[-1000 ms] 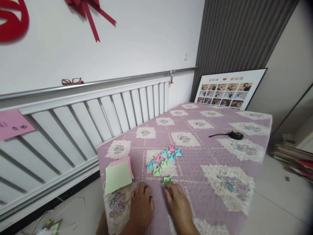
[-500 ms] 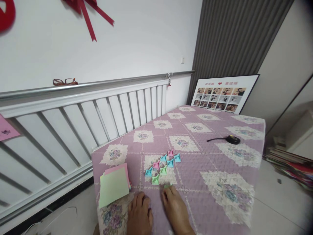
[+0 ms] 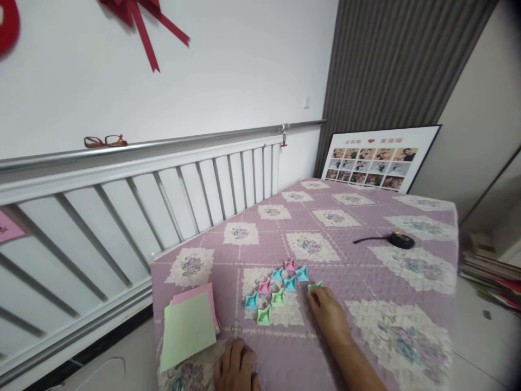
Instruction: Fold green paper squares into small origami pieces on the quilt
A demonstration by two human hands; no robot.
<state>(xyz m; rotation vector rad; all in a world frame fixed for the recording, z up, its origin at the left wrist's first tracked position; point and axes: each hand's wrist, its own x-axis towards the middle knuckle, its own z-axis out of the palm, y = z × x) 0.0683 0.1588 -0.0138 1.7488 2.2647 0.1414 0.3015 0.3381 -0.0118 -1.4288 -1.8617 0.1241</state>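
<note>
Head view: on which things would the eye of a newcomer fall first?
It may fall on the small folded papers, pink, blue and green, clustered on the purple flowered tablecloth in the lower middle, with the right hand holding a separate green one to their right. The red bow high on the wall at upper left might come next.
</note>
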